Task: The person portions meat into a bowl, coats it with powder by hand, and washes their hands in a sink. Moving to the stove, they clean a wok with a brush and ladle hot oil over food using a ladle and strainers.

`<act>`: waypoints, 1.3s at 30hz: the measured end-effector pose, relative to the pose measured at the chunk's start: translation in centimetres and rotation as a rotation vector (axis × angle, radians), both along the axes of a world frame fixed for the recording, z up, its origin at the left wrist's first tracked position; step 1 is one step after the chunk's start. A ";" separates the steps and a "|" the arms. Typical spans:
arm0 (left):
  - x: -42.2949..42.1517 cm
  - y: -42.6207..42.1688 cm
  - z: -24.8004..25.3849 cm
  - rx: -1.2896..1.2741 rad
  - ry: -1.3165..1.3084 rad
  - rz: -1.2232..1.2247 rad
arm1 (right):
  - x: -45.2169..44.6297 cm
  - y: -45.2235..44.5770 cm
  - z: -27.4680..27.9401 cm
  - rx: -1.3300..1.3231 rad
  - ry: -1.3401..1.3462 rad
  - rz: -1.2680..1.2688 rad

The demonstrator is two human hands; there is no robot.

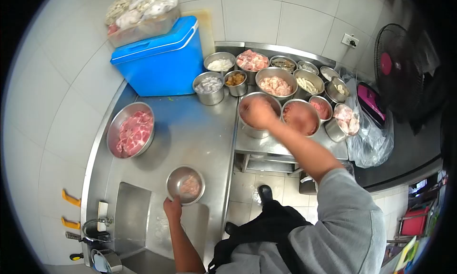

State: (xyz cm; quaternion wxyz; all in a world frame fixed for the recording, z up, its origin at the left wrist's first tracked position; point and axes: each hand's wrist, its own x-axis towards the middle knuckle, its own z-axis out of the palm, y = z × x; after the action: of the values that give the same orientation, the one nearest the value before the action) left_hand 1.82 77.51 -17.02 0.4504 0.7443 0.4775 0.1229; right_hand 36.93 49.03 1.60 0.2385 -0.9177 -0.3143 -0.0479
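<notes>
My left hand grips the near rim of a small steel bowl above the steel counter by the sink. Some pale pink meat lies in that bowl. Across the counter, my right hand reaches into a steel pot of reddish meat; its fingers are blurred and partly hidden. Just right of it stands a second pot of ground red meat. Behind my right hand is a pot of pink meat pieces. A wide bowl of sliced red meat rests at the left.
Several more steel pots of food stand along the back wall. A blue cooler carries a plastic tub at the back left. The sink is at the lower left. At the right are a plastic bag and a black fan.
</notes>
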 end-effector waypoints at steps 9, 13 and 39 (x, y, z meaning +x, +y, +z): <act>3.0 -6.8 6.3 -0.088 -0.334 0.418 | 27.1 -11.3 -13.6 -0.655 0.066 0.008; 10.4 -11.9 12.7 -0.269 -0.533 0.595 | 23.5 -10.6 -8.4 -0.573 0.183 -0.083; 47.7 -24.2 16.8 -0.869 -0.521 -0.513 | 22.3 -11.6 7.0 -0.188 0.221 0.176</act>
State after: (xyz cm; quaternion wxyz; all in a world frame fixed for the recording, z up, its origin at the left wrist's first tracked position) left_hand 49.56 53.29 -0.20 0.8336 0.5279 0.1613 -0.0187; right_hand 59.23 37.40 8.55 0.1879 -0.9046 -0.3683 0.1040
